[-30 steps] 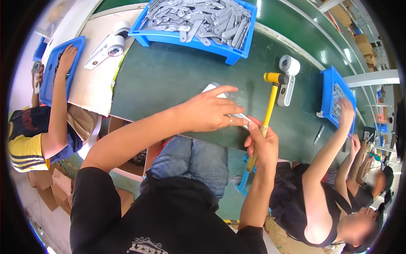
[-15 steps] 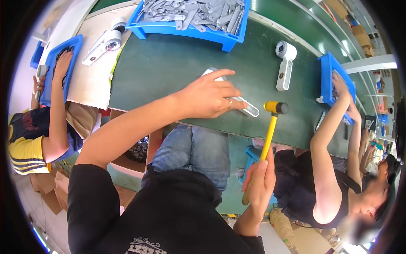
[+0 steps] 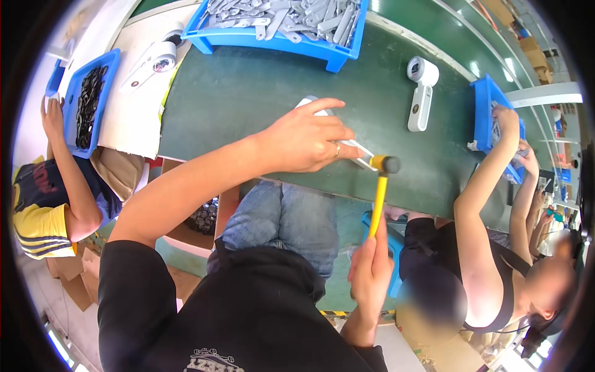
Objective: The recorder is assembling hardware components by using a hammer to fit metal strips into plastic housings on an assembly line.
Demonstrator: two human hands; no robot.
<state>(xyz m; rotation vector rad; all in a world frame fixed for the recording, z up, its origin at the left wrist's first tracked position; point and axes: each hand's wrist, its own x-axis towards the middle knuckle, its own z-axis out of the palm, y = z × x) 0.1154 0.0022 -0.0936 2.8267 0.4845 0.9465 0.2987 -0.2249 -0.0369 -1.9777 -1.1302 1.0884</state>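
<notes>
My left hand point(image 3: 307, 141) presses down on a long white plastic part point(image 3: 313, 105) lying on the green table point(image 3: 248, 93); most of the part is hidden under my fingers. My right hand point(image 3: 370, 273) grips the yellow handle of a small mallet point(image 3: 379, 192) from below the table's near edge. The mallet's black head point(image 3: 388, 164) sits at the end of the white part that sticks out from under my left hand.
A blue bin of several grey parts point(image 3: 282, 28) stands at the table's far side. A white handheld device point(image 3: 421, 90) lies to the right. People sit at my left point(image 3: 43, 204) and right point(image 3: 483, 248), each reaching into a blue tray point(image 3: 87, 102).
My right hand has swung the mallet down and toward me, from raised over the table to its head touching the white part. My left hand kept holding the part.
</notes>
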